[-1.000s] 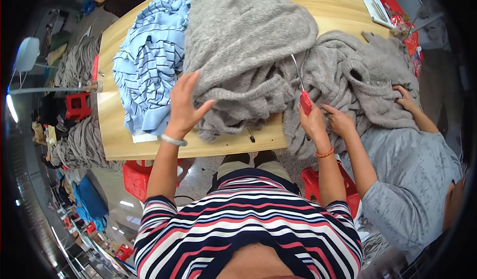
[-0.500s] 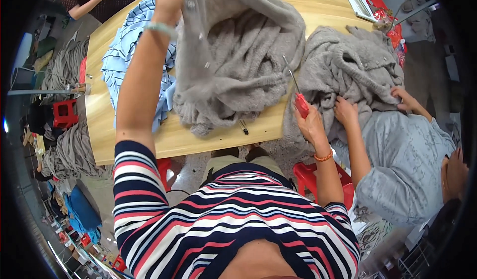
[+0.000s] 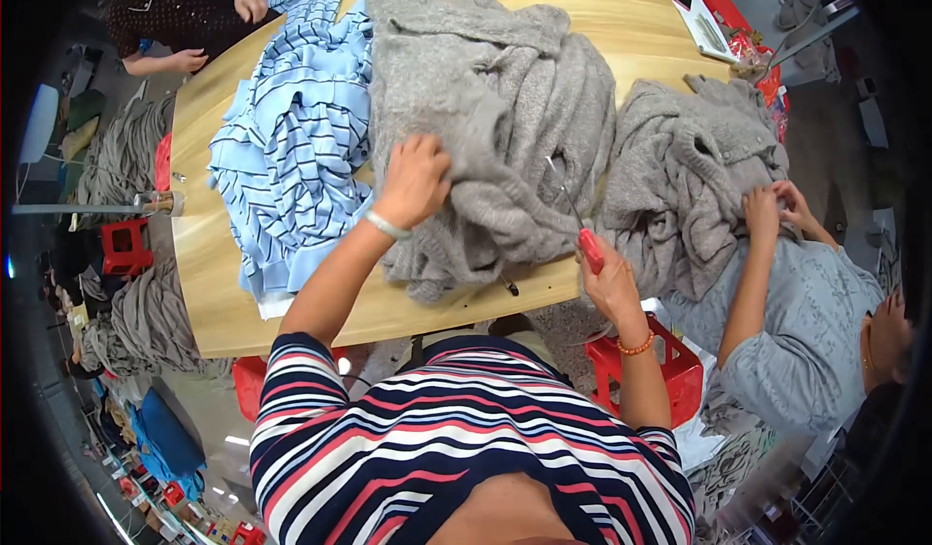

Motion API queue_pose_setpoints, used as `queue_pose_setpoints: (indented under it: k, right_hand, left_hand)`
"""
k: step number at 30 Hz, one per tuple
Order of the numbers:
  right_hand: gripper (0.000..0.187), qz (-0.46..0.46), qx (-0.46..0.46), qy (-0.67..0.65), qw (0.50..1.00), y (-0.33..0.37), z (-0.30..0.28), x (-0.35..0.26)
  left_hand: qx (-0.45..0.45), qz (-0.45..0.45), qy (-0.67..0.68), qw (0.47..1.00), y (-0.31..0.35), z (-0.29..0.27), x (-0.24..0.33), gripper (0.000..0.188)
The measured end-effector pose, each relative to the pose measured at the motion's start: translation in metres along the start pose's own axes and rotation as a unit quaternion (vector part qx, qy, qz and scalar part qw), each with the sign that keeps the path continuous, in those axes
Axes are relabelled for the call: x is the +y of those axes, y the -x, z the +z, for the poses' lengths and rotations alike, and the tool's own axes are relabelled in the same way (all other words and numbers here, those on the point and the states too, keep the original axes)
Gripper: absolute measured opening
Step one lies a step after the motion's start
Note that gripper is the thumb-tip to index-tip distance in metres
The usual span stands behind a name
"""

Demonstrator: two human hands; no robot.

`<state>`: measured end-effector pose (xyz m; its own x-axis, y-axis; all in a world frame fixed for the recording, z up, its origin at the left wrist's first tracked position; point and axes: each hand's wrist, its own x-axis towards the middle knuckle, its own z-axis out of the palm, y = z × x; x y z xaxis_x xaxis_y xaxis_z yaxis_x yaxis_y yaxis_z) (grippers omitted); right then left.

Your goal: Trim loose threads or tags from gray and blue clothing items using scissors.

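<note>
A fluffy grey knit garment (image 3: 437, 69) lies spread over a grey pile in front of me. My left hand (image 3: 417, 181) rests on it, with its fingers slightly apart and bent against the fabric. A red-handled tool (image 3: 590, 251) with a long thin metal shaft sits in my right hand (image 3: 612, 283), which is closed around the handle. Its shaft points up and left across the garment's right edge; I cannot make out the tip's shape. To the left of the grey knit lies a heap of blue garments (image 3: 301, 157) with dark stripes.
At my right a co-worker (image 3: 796, 302) handles another grey knit pile (image 3: 680, 176). Another person (image 3: 175, 21) stands at the far left corner. A small dark-tipped object (image 3: 511, 286) lies near the table's front edge (image 3: 388, 324). Red stools (image 3: 655, 370) stand below.
My left hand has come down from the far side, and the grey knit it held raised now lies flat. The right hand, with the tool, has dropped slightly nearer. The co-worker's hands have shifted right.
</note>
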<state>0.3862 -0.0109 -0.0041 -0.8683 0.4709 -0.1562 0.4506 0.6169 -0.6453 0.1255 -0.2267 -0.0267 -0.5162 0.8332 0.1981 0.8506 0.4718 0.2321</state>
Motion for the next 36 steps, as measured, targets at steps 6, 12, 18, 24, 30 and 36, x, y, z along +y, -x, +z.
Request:
queue_pose_setpoints:
  k: [6, 12, 18, 24, 30, 36]
  right_hand:
    - [0.025, 0.019, -0.058, 0.016, 0.998, -0.007, -0.005, -0.035]
    - [0.021, -0.022, -0.076, 0.046, 0.996, -0.018, 0.003, -0.048]
    - [0.013, -0.043, -0.066, 0.036, 0.996, -0.032, 0.002, -0.059]
    - [0.013, -0.038, -0.107, 0.046, 0.992, -0.037, 0.002, -0.057]
    - [0.014, -0.088, -0.109, 0.053, 0.989, -0.042, 0.01, -0.056]
    - [0.014, -0.099, -0.13, 0.058, 0.985, -0.045, 0.009, -0.067]
  left_hand:
    - [-0.376, 0.053, 0.119, 0.918, 0.035, -0.045, -0.016, 0.022]
    - [0.055, -0.021, 0.149, 0.987, -0.024, -0.064, 0.013, 0.027]
    - [0.22, -0.112, 0.048, 0.968, -0.057, 0.018, -0.012, 0.031]
    - [0.013, -0.303, 0.59, 0.748, 0.009, 0.03, -0.062, 0.023]
    - [0.192, -0.209, 0.004, 0.959, -0.01, 0.0, -0.031, 0.024]
    - [0.172, -0.181, 0.153, 0.956, -0.038, 0.058, -0.058, 0.053]
